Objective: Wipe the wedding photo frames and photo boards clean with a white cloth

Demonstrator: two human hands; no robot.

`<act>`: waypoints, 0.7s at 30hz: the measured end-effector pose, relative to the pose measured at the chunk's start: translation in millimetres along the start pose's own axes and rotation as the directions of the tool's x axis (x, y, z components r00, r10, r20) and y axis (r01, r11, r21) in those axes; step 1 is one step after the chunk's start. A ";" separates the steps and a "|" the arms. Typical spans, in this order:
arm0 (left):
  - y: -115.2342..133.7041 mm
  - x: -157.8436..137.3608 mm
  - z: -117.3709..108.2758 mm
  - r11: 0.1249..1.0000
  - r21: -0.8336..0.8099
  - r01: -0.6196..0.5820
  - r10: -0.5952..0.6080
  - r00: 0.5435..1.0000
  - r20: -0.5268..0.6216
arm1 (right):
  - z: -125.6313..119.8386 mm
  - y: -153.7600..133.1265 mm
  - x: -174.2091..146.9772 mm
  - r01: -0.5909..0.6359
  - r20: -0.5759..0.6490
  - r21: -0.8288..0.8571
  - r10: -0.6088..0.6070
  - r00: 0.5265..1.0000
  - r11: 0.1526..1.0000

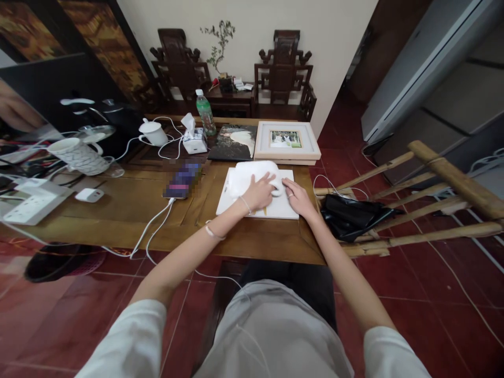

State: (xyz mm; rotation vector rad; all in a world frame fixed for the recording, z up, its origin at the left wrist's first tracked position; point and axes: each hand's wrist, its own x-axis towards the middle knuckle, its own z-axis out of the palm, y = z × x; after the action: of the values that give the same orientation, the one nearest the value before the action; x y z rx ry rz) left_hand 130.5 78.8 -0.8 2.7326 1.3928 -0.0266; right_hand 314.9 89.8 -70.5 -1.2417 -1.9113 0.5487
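Observation:
On the wooden table in front of me lies a flat white board [283, 209] with a small yellowish mark near its lower middle. A soft white folded cloth [248, 173] covers its upper part. My left hand [260, 193] rests on the cloth with its fingers spread. A curved white piece, perhaps an end of the cloth, shows between the two hands. At the board's right edge, my right hand [296, 196] lies with fingers stretched out, touching the surface. The undersides of both hands are hidden.
Behind the board are a framed photo [311, 140], a dark picture panel [226, 152], a tissue box [195, 143] and a green bottle [205, 113]. To the left, a phone [181, 181] with cables, a mug [81, 156] and a power strip [35, 202]. A bamboo rack [397, 242] stands right.

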 end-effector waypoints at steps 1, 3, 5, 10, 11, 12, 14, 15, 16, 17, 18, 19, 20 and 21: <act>-1.9 7.4 0.7 1.000 0.001 0.003 -0.003 1.000 -0.007 | -0.8 -1.4 -0.2 -0.021 -0.018 0.011 0.021 1.000 1.000; 0.6 14.1 2.4 1.000 0.007 0.000 0.000 1.000 -0.017 | -2.3 -4.4 -0.7 -0.047 -0.061 0.045 0.050 0.997 0.998; 10.9 10.4 4.3 0.999 0.015 -0.030 0.031 0.999 -0.024 | -3.6 -6.8 -1.1 -0.043 -0.092 0.081 0.050 0.995 0.996; 52.3 -31.8 6.3 0.980 -0.002 -0.200 0.200 0.980 -0.019 | -5.8 -9.3 -1.9 -0.017 -0.124 0.170 0.039 0.992 0.985; 59.2 -43.5 5.4 0.973 0.004 -0.232 0.232 0.973 -0.022 | -5.9 -9.5 -1.9 -0.024 -0.125 0.180 0.047 0.991 0.983; 64.8 -55.4 3.9 0.966 0.014 -0.259 0.259 0.966 -0.021 | -5.9 -9.8 -2.0 -0.033 -0.123 0.185 0.057 0.991 0.982; 71.2 -77.5 -1.1 0.956 0.025 -0.293 0.293 0.956 0.001 | -5.2 -10.2 -1.8 -0.051 -0.110 0.172 0.071 0.991 0.984; 72.0 -86.7 -4.4 0.955 0.025 -0.295 0.295 0.955 0.019 | -4.7 -10.1 -1.7 -0.055 -0.098 0.154 0.070 0.993 0.987; 71.5 -93.9 -7.9 0.956 0.021 -0.291 0.290 0.956 0.034 | -4.0 -9.8 -1.5 -0.053 -0.081 0.129 0.063 0.995 0.990; 69.7 -98.9 -11.4 0.960 0.014 -0.280 0.279 0.959 0.046 | -3.2 -9.1 -1.3 -0.044 -0.061 0.099 0.050 0.997 0.994; 66.8 -101.4 -14.5 0.965 0.005 -0.264 0.263 0.963 0.053 | -2.4 -8.2 -1.1 -0.030 -0.038 0.066 0.032 0.999 0.997; 62.7 -101.2 -17.1 0.970 -0.003 -0.244 0.243 0.969 0.052 | -1.6 -6.9 -0.9 -0.012 -0.015 0.035 0.013 1.000 0.999; 57.5 -98.5 -18.9 0.976 -0.007 -0.219 0.219 0.975 0.044 | -0.7 -5.4 -0.8 0.006 0.006 0.007 -0.006 1.000 1.000; 51.3 -93.3 -19.8 0.982 -0.005 -0.188 0.188 0.982 0.028 | 0.1 -3.8 -0.7 0.022 0.020 -0.016 -0.022 1.000 1.000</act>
State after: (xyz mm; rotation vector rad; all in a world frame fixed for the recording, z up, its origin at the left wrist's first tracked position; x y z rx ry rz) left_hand 116.8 -25.1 26.6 2.8369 1.1211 -0.0518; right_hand 312.8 87.4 -68.1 -1.2284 -1.9473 0.5374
